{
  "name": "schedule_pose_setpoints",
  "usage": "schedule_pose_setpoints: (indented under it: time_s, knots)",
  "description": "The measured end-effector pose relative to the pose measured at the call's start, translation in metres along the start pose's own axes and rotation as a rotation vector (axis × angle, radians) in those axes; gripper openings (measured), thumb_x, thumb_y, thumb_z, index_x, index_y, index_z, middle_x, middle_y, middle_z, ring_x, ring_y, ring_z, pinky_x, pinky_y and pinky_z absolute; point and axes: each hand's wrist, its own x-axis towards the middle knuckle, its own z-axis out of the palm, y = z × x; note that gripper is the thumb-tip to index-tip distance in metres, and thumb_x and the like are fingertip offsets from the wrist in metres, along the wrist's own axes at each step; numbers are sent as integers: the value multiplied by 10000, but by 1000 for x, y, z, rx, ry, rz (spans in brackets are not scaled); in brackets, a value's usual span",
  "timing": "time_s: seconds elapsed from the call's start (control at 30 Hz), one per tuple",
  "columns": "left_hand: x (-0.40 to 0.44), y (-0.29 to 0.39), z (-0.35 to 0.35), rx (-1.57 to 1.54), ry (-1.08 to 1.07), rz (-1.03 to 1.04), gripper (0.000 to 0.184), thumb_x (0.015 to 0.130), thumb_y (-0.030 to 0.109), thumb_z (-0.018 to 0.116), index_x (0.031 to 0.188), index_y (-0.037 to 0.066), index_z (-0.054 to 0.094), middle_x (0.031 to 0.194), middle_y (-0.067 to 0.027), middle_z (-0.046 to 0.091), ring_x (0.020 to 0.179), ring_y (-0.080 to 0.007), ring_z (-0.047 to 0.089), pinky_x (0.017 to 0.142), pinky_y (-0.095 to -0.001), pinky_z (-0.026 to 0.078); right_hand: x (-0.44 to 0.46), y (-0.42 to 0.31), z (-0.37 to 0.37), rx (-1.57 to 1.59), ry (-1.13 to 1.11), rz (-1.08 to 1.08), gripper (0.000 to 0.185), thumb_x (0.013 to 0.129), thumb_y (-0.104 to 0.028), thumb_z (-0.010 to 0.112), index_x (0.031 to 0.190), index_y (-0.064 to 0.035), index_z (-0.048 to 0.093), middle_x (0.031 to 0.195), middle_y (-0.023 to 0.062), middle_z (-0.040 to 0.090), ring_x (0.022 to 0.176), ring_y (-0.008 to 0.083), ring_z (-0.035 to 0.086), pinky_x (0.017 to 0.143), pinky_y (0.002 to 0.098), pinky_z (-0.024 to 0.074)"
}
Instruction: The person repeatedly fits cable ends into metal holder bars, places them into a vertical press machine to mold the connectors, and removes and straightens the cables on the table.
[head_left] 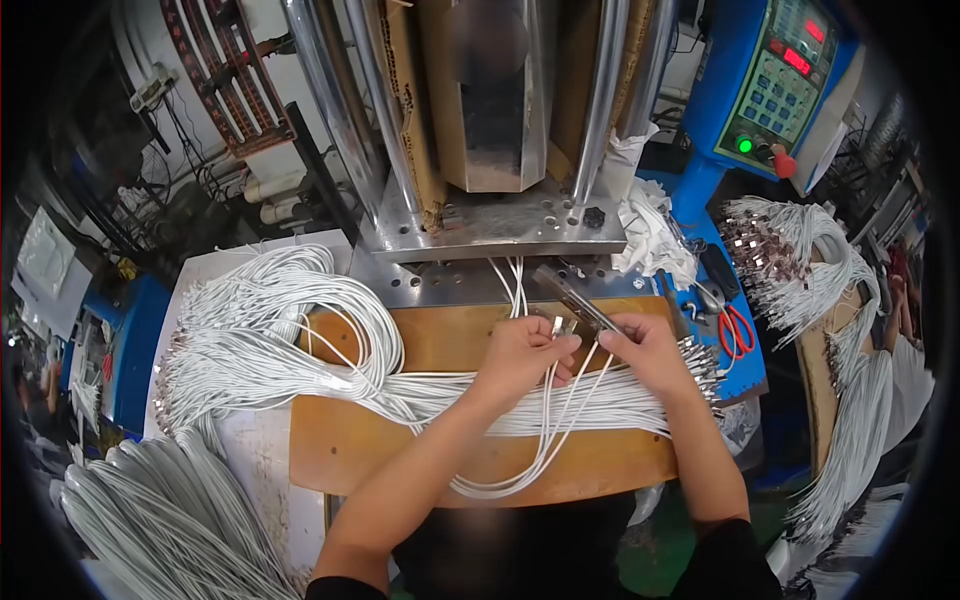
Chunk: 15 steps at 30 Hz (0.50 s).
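Observation:
My left hand (530, 358) is closed on white cables, with a small metal connector (558, 326) at its fingertips. Just to the right, my right hand (645, 350) pinches the near end of a dark metal bar (568, 296), which slants up and left toward the press. White cables (545, 430) loop down from between both hands over the brown board (480, 470). Beneath the hands lies a thick bundle of white cables (450, 395), its metal ends (700, 370) at the right. A few more cables (515, 285) run down from under the press plate.
The metal press (500, 235) stands straight ahead. At the right are a blue control panel (770, 90), red-handled scissors (735, 333), crumpled white paper (655, 235) and hanging cable bundles (840, 300). Coiled white cables (290, 300) and another grey-white bundle (170, 520) lie left.

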Motion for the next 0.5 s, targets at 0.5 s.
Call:
schedule_pose_setpoints:
  time_s: [0.5]
  knots:
    - [-3,-6,-5,181,-148,-11,230,972,178,594,845,-10,639,680,-58,646,550,-123,615,479,-253,462,-1,12,-1,-140,-77,-163,275,850,-35,714,1108,53,677,873,16,686,755,50,575,666,223,474]
